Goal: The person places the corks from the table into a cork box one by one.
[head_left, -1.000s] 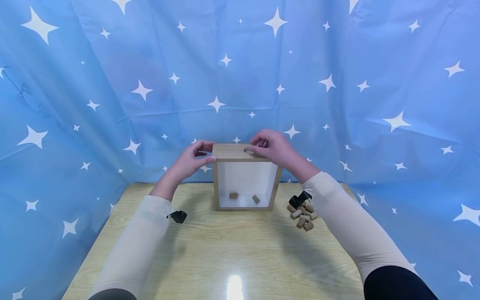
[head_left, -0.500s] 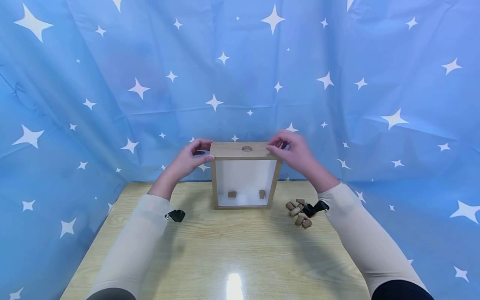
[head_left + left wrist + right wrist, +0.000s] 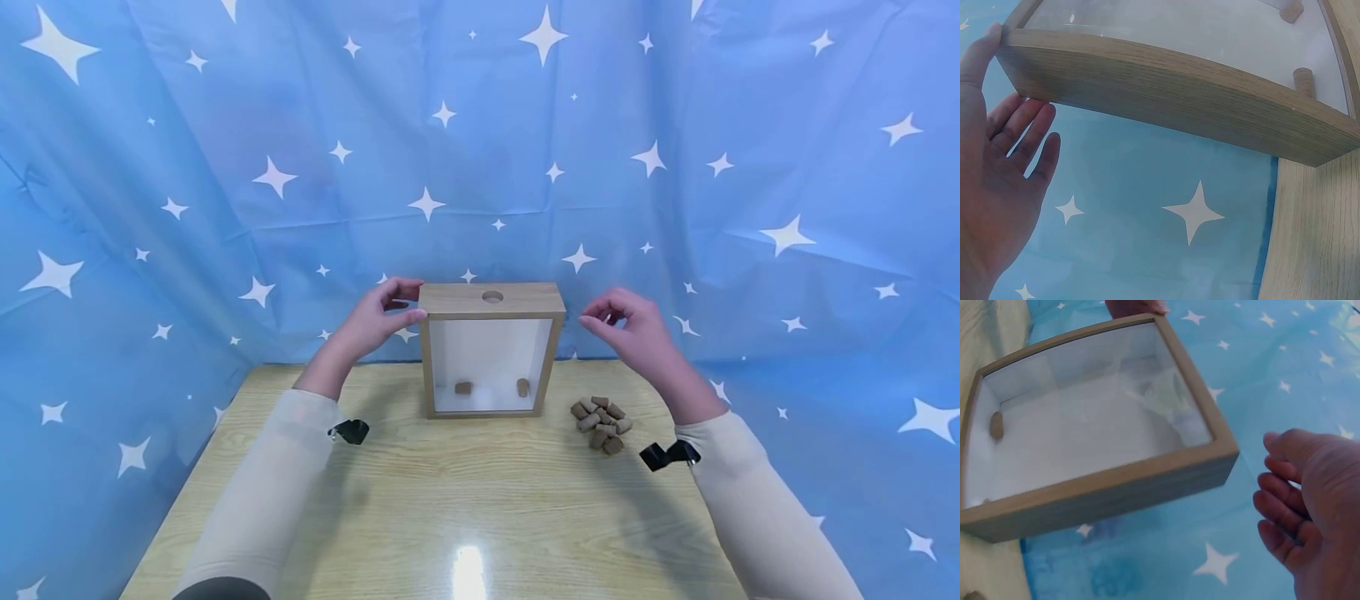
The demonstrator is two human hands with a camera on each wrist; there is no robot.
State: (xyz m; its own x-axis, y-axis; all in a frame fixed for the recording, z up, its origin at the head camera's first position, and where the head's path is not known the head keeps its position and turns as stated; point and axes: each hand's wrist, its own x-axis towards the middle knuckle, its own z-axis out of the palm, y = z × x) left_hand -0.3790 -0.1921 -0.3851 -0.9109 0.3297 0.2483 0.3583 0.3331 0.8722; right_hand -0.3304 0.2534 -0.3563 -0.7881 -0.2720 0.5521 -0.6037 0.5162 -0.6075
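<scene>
- Left hand [image 3: 371, 320] is pinching an upright, square, clear-fronted wooden box [image 3: 528, 298] at its upper left corner, thumb before, fingers behind
- Right hand [image 3: 633, 333] is hanging apart, right of the box, loosely curled, nothing showing in it
- The box is standing mid-frame, two brown cylindrical corks [image 3: 462, 388] resting inside, a round hole [image 3: 492, 297] showing in its top
- A brown cork pile [image 3: 588, 422] is lying to its right
- Light, even pressure is probably serving this brace best; pinching corks singly would be sparing the pile

Wood-grain table [image 3: 420, 500] | 1 wooden box [image 3: 528, 298] (upright) | 1 cork pile [image 3: 602, 423] near it
</scene>
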